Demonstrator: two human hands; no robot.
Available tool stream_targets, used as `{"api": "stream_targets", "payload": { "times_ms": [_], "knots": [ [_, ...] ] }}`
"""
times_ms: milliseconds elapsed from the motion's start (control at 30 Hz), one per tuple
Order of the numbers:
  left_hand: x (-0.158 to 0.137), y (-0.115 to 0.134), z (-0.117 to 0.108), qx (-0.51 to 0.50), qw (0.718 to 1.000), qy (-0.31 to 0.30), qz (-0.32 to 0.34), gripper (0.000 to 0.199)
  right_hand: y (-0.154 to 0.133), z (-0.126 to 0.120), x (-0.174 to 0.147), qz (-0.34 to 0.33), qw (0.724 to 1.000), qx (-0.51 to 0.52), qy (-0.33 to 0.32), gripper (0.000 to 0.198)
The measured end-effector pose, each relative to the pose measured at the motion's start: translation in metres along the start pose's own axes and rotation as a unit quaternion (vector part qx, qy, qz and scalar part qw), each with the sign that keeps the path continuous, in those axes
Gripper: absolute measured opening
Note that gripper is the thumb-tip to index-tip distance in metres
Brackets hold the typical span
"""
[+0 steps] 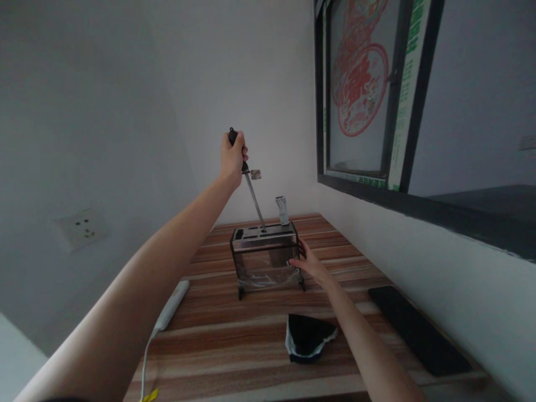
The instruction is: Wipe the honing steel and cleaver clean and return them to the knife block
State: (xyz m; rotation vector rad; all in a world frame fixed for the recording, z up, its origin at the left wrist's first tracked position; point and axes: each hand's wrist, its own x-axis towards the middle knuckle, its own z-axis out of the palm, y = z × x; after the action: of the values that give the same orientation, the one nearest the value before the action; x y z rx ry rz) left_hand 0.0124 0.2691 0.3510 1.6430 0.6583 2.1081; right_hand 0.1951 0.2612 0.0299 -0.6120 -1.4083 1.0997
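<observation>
My left hand is closed round the black handle of a sharpening steel, raised above the table. Its thin grey rod slants down to the right, with the tip at a hole in the top of a knife block. A small tag hangs beside the handle. The block has clear sides, a slotted metal top and dark feet. Gripping its right end is my right hand, thumb on the front, other fingers partly hidden. A silvery upright piece sticks up from the top; its kind is unclear.
On the striped wooden table lie a crumpled black-and-white piece and a long flat black object by the right wall. A white power strip with a cord lies left. Above right is a dark-framed window.
</observation>
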Motion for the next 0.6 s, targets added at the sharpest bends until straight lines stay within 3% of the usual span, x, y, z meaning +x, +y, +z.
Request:
{"api": "stream_targets", "payload": {
  "times_ms": [600],
  "knots": [
    [-0.015,-0.010,-0.001,-0.005,0.999,-0.006,-0.034,0.020,0.010,0.000,-0.002,0.014,1.000,0.003,0.001,0.085]
  ]
}}
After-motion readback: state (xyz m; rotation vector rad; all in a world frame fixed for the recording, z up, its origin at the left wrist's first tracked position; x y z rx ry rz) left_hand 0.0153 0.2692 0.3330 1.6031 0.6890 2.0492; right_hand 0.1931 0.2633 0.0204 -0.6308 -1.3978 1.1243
